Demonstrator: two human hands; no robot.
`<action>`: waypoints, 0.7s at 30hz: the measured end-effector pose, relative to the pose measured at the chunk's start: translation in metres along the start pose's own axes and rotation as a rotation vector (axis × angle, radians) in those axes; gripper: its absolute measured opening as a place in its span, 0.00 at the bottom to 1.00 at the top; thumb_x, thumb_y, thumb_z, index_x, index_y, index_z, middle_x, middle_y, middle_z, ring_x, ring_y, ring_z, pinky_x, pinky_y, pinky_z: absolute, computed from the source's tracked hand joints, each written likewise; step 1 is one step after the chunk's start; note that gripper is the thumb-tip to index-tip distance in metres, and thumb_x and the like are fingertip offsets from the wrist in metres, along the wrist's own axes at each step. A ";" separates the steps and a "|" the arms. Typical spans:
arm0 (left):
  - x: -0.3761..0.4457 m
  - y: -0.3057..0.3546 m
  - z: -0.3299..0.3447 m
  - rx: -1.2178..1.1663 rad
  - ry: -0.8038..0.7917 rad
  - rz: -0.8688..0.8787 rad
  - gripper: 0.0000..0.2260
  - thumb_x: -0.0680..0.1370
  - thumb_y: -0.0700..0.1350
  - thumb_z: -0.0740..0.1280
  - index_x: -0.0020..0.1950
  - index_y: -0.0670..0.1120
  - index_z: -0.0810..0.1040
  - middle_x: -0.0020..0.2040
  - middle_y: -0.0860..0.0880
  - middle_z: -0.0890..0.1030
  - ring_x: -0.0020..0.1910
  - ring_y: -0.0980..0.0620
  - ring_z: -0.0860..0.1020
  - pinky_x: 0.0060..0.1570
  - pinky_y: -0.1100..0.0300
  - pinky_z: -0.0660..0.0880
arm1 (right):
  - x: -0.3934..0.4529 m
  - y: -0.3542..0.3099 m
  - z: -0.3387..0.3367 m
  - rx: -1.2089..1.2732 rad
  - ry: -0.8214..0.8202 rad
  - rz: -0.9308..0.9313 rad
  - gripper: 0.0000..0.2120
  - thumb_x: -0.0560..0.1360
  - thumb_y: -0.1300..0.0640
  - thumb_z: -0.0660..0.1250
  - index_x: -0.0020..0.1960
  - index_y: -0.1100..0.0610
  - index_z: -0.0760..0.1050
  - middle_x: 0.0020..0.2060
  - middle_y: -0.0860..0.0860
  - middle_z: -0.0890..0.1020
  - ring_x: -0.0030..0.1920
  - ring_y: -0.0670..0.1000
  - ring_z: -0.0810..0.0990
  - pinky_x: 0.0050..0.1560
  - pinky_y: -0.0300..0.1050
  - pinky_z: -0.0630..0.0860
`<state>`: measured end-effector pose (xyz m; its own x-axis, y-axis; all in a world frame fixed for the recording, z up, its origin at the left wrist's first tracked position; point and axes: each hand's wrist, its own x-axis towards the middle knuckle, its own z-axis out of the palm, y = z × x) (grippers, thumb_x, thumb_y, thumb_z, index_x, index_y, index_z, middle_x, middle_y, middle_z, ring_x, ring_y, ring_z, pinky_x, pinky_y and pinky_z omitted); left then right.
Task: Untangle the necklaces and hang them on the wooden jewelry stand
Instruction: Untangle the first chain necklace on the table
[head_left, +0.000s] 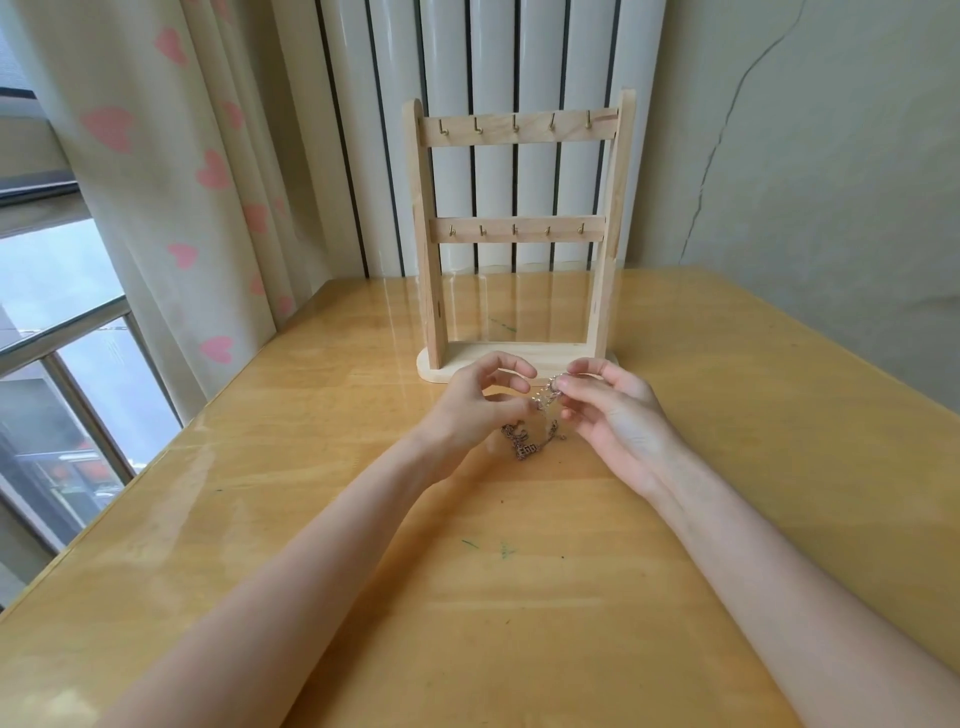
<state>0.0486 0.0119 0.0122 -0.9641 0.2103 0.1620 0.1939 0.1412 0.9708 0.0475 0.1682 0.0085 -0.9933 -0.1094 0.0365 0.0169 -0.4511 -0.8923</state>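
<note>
**Hands working at the knot, hooks still bare**

The table (260, 519) is carrying everything, its glossy top running back to the far edge, where the jewelry stand (517, 239) is standing upright near the middle. Both of its rails are showing rows of small hooks (515, 123), and nothing is hanging from any of them, so the task is looking barely begun.

Just in front of the stand's base, the left hand (478, 410) and the right hand (613, 415) are meeting over the necklaces (535, 426). The right thumb and forefinger are pinching the top of the tangle, lifting it. The left fingers are curled close beside it and seem to be pinching a strand, though the contact itself is too small to confirm.

The lower part of the necklaces is lying bunched on the table between the wrists, with a small pendant (527, 451) showing there.

The chains are likely light, limp and slippery, and thin enough to kink or snap if tugged. Taking hold close to the knot, one strand per hand, and easing loops apart looks safer than pulling on the ends
</note>
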 end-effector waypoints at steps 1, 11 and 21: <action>0.000 0.000 -0.001 -0.022 0.012 -0.005 0.12 0.73 0.32 0.69 0.47 0.48 0.75 0.45 0.49 0.74 0.39 0.54 0.76 0.47 0.60 0.72 | 0.000 0.000 0.000 -0.025 -0.006 0.000 0.09 0.72 0.72 0.65 0.44 0.59 0.73 0.33 0.52 0.80 0.35 0.48 0.77 0.36 0.38 0.74; 0.000 0.000 -0.002 0.034 0.036 0.015 0.10 0.72 0.35 0.71 0.47 0.48 0.75 0.45 0.49 0.74 0.40 0.52 0.76 0.49 0.60 0.73 | -0.002 0.002 0.001 -0.201 -0.099 0.026 0.13 0.71 0.73 0.66 0.52 0.61 0.74 0.38 0.55 0.78 0.36 0.48 0.76 0.37 0.36 0.75; 0.006 -0.001 -0.017 -0.366 0.150 -0.101 0.07 0.78 0.33 0.61 0.46 0.44 0.75 0.36 0.49 0.75 0.31 0.57 0.75 0.35 0.68 0.74 | 0.000 -0.001 0.000 -0.066 -0.052 0.044 0.11 0.71 0.75 0.65 0.49 0.62 0.75 0.37 0.54 0.78 0.32 0.45 0.76 0.34 0.34 0.73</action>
<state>0.0399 -0.0033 0.0154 -0.9960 0.0661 0.0608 0.0461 -0.2051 0.9777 0.0479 0.1687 0.0092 -0.9845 -0.1743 0.0182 0.0513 -0.3855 -0.9213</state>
